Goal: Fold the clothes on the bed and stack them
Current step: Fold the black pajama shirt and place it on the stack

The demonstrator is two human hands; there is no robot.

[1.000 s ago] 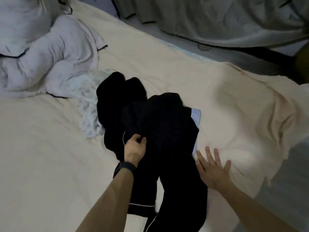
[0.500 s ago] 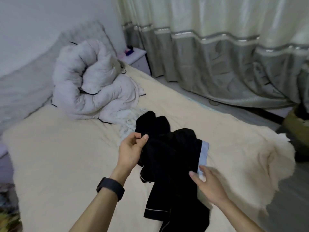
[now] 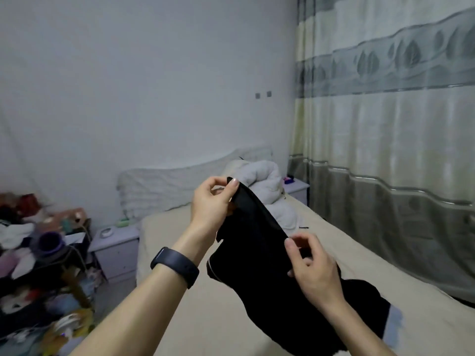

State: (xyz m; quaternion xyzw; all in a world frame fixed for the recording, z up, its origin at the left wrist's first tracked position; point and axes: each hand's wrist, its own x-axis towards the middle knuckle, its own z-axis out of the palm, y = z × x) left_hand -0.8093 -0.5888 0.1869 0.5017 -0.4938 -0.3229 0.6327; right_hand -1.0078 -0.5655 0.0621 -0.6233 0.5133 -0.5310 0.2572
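A black garment with thin white piping [image 3: 259,273] hangs in the air above the bed [image 3: 195,317]. My left hand [image 3: 213,201], with a dark band on its wrist, pinches the garment's top edge between thumb and fingers. My right hand [image 3: 308,263] grips the same edge lower and to the right. The garment's lower part trails down onto the cream sheet. A pale blue piece of clothing [image 3: 394,322] shows under it at the lower right.
A rolled white duvet [image 3: 262,186] lies at the head of the bed by the padded headboard [image 3: 164,186]. Nightstands stand on both sides [image 3: 115,247] [image 3: 297,188]. A cluttered heap of things [image 3: 33,265] fills the left. A long curtain [image 3: 385,150] hangs on the right.
Both hands have lifted the black garment off the bed, and my right hand now grips its edge. The view has swung upward from the bed to the wall and headboard.
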